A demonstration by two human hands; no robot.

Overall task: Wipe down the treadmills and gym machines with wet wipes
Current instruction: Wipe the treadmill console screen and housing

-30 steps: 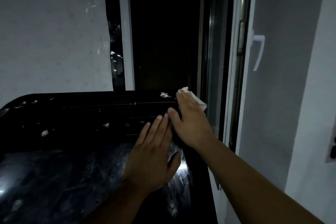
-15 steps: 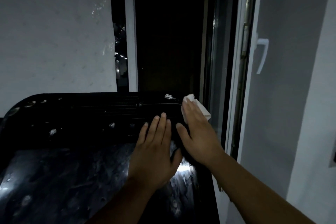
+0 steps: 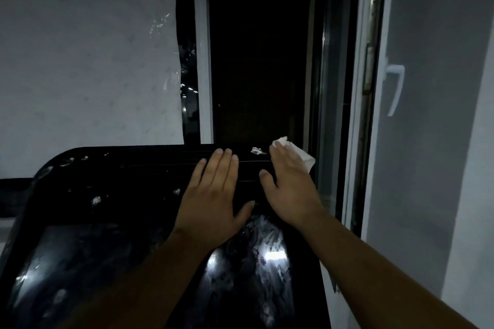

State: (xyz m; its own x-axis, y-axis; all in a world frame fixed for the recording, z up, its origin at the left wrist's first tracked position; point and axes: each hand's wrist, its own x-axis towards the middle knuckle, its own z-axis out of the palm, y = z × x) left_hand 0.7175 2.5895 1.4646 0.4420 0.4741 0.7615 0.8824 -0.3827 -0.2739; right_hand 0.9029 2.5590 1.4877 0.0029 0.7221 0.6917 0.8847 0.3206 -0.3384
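Left hand point(image 3: 213, 195), flat, has slid up to the top edge of the console point(image 3: 107, 195) — right hand point(image 3: 291, 189), fingers straight, presses the wet wipe point(image 3: 302, 156) on its top-right corner — top strip likely unfinished.

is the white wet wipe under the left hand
No, the white wet wipe lies under the right hand; the left hand rests bare on the glossy black machine.

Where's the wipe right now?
Head view, right of centre: the wet wipe is pressed under the flat fingers of the right hand, at the top right corner of the black machine panel, by the window frame.
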